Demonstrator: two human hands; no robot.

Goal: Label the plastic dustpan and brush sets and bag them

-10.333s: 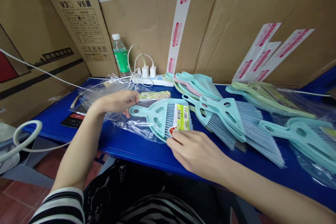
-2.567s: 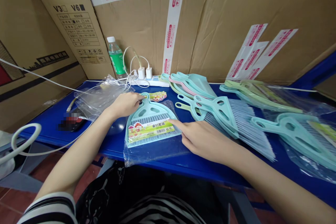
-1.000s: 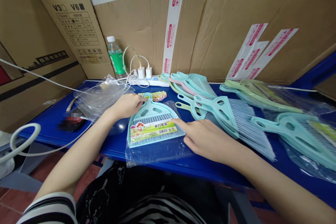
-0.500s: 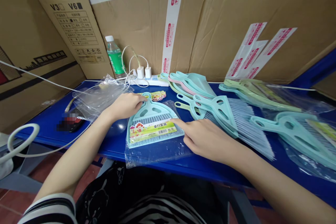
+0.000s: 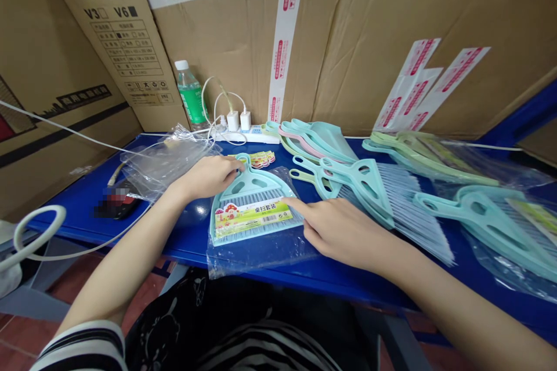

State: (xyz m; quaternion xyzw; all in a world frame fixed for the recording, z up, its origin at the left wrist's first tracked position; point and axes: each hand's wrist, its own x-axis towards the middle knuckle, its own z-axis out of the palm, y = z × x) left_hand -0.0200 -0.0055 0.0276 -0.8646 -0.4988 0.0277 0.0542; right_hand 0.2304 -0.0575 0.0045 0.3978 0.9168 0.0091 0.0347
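A mint-green dustpan and brush set [image 5: 255, 208] lies flat with its handle pointing away from me, a printed card label [image 5: 253, 215] across its bristles. Under it is a clear plastic bag [image 5: 261, 258]. My left hand [image 5: 209, 177] grips the handle neck near the loop at the top. My right hand [image 5: 335, 229] rests beside the set, its index finger extended and its tip touching the right end of the label. Both stand on a blue table [image 5: 187, 242].
Several more mint and pale green dustpans and brushes [image 5: 361, 185] cover the table's right side, some on plastic bags. A small pile of printed labels [image 5: 261, 158] and a crumpled clear bag [image 5: 165, 162] lie behind my hands. A power strip [image 5: 248, 134] and water bottle [image 5: 190, 94] stand against cardboard boxes.
Over ten seconds the set has turned so its handle points away, and now lies on the bag with the label across it. Within the last second, almost nothing has moved.
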